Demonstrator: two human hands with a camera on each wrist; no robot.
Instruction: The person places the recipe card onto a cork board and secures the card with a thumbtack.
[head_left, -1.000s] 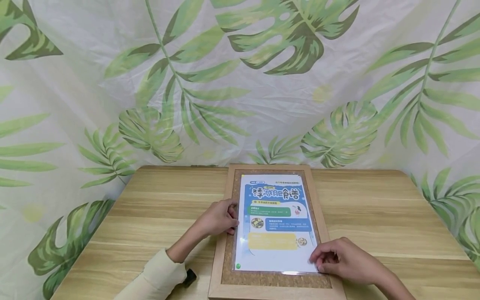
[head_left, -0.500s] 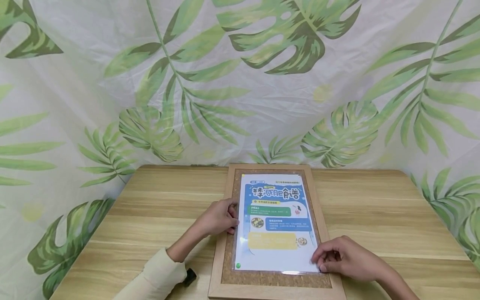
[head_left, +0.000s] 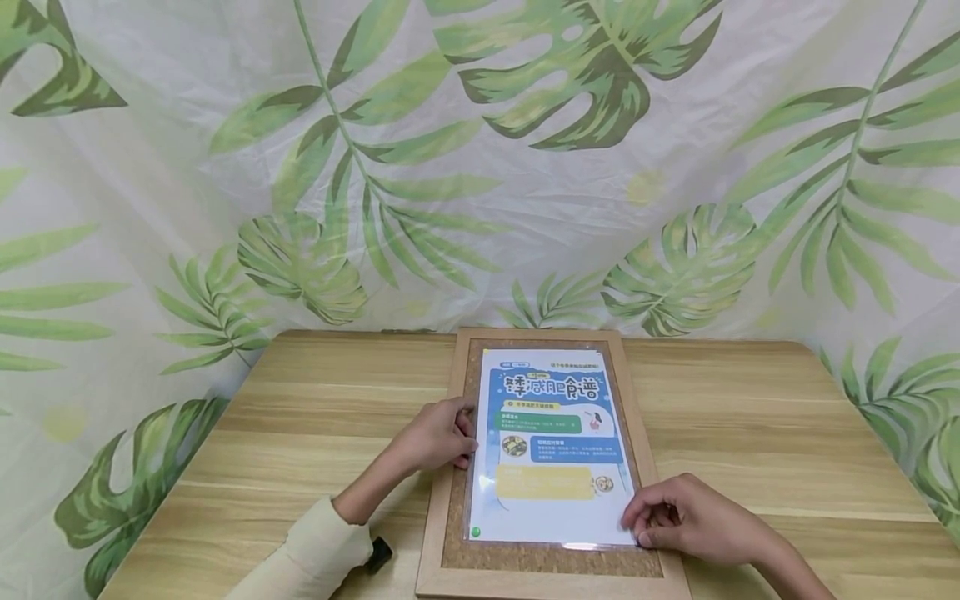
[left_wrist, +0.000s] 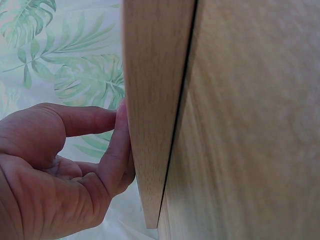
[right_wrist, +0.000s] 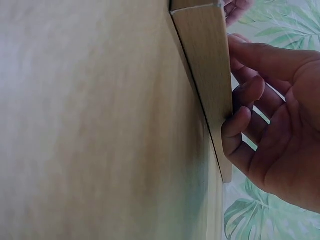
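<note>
A laminated poster (head_left: 551, 517) with blue, green and yellow printing lies on the framed corkboard (head_left: 555, 560). A green pushpin (head_left: 476, 532) sits at its lower left corner, and a yellow pushpin (head_left: 486, 351) at its upper left. My left hand (head_left: 435, 435) rests at the poster's left edge with bent fingers, its thumb tip on the sheet. The fingers of my right hand (head_left: 690, 518) are bent over the lower right corner, thumb and forefinger close together. Whatever lies beneath those fingertips is hidden. Both wrist views show the fingers against the wooden frame (left_wrist: 155, 100).
The board stands on a wood-grain table (head_left: 322, 400), its far end near the table's back edge. A leaf-patterned curtain (head_left: 555, 183) hangs behind and along both sides. A small black object (head_left: 379, 554) is beside the left sleeve (head_left: 315, 546).
My right fingers have shifted very slightly at the poster's lower right corner. The left hand, poster and board stay where they were.
</note>
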